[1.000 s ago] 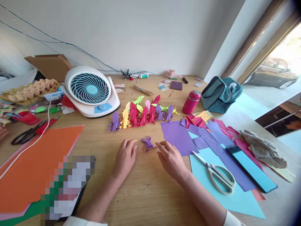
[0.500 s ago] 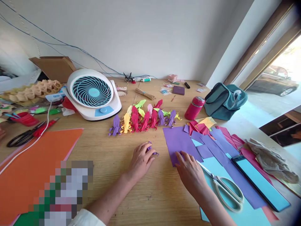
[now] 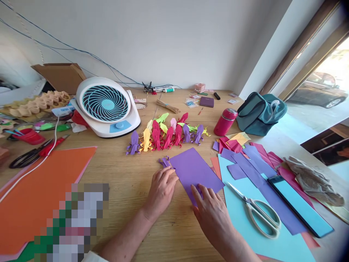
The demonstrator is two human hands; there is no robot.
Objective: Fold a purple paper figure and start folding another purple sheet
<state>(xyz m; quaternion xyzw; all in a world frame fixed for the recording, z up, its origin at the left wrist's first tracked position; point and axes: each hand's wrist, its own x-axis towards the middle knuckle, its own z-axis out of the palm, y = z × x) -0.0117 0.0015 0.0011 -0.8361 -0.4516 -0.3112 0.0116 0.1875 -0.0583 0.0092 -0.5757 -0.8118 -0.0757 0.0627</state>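
My right hand (image 3: 214, 209) lies with its fingers stretched out on the lower edge of a purple paper sheet (image 3: 195, 167), which rests turned at an angle on the wooden table. Just left of the sheet, my left hand (image 3: 161, 187) has its fingers loosely extended. Its fingertips are by the sheet's left edge and touch or nearly touch a small purple folded-paper piece (image 3: 165, 162) with curled strips. Beyond them stand several folded paper squids (image 3: 156, 135) in red, purple, yellow, green and pink. White-handled scissors (image 3: 261, 214) lie right of my right hand on light-blue paper (image 3: 237, 225).
A white fan (image 3: 107, 105) stands back left. Orange paper (image 3: 46, 196) and black scissors (image 3: 27, 156) lie at left. On the right are a phone (image 3: 300, 205), purple paper strips (image 3: 248, 167), a red flask (image 3: 225, 122), a teal bag (image 3: 260, 112) and a grey cloth (image 3: 313, 180).
The purple sheet has slid left and turned under my right hand, uncovering more light-blue paper. The small purple folded piece has shifted up and left, beyond my left fingertips.
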